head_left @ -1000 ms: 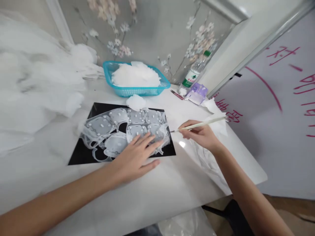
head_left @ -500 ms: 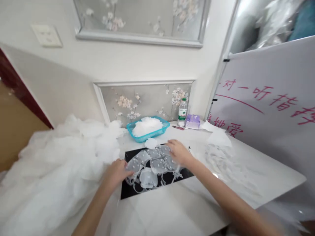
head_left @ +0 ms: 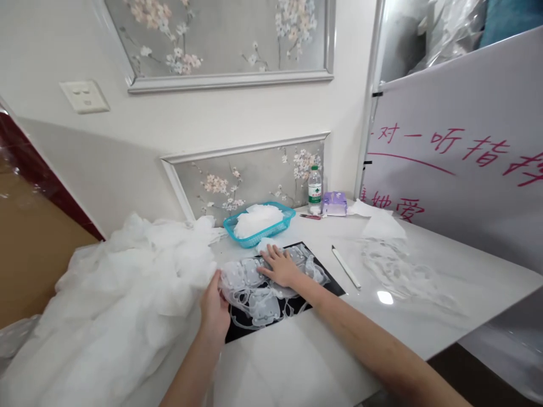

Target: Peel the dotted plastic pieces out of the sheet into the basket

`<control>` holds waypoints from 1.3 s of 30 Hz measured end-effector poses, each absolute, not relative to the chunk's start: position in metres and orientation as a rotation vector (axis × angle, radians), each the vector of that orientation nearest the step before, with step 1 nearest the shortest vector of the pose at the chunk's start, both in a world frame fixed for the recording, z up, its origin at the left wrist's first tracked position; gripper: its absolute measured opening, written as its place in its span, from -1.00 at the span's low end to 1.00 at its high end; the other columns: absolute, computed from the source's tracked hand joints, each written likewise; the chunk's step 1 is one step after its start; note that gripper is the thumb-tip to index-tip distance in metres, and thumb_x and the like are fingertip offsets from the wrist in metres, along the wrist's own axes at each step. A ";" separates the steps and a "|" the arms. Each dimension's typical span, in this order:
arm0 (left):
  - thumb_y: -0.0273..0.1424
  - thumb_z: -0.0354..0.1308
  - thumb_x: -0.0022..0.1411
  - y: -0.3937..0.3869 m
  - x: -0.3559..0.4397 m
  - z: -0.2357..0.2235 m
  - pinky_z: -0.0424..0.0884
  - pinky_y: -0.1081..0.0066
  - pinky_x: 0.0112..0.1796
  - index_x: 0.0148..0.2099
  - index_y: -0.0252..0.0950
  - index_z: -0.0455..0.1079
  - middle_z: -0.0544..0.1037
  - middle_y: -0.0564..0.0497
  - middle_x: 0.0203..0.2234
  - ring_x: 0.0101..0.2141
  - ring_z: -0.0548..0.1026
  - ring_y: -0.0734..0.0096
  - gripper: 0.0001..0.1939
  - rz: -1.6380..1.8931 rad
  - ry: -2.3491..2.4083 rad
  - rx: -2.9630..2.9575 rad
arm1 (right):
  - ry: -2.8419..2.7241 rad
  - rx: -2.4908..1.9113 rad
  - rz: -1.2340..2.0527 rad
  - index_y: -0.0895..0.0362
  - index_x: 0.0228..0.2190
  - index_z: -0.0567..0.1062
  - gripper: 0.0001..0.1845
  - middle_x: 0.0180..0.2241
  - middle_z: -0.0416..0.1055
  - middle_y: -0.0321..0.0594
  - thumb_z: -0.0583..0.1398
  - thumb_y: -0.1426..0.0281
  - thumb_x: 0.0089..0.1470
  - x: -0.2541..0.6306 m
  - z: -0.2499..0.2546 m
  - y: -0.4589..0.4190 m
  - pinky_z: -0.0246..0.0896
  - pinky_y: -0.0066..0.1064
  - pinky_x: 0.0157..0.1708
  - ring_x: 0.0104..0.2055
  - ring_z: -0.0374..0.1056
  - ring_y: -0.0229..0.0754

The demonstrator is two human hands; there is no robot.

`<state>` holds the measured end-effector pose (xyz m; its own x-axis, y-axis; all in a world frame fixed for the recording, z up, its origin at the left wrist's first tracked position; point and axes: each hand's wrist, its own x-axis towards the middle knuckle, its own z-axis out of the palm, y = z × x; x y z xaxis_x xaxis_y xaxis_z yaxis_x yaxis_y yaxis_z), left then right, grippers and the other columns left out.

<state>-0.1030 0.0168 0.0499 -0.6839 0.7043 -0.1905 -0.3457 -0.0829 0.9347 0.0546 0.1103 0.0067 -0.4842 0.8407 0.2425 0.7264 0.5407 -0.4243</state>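
A white worktop (head_left: 424, 282) runs along the wall, with a great heap of white tulle (head_left: 114, 282) spilling over its edge right at the left grip (head_left: 214, 305). That grip curls against the tulle, fingers hidden, so I cannot tell whether it has hold. The right grip (head_left: 280, 267) lies open and flat on sheer mesh panels (head_left: 263, 305) spread over a black board (head_left: 326, 285). Just beyond it sits a teal basket (head_left: 254, 244); a white-handled tool (head_left: 345, 267) lies to its right.
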 end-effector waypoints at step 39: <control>-0.34 0.24 -0.02 0.018 -0.099 0.007 0.30 0.36 -0.10 -0.25 -0.31 0.48 0.56 0.01 -0.32 -0.18 0.45 0.29 -0.76 1.534 1.317 1.090 | -2.132 -0.541 0.174 0.18 -0.09 0.35 -0.73 -0.16 0.41 -0.04 0.04 0.36 0.19 0.046 0.003 0.065 0.29 -0.23 -0.20 -0.15 0.35 -0.10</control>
<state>-0.0986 0.0179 0.0070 -0.2894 0.9521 0.0990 -0.0465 -0.1173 0.9920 0.0455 0.0652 0.0030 -0.4978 0.4412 0.7467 0.3140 0.8942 -0.3191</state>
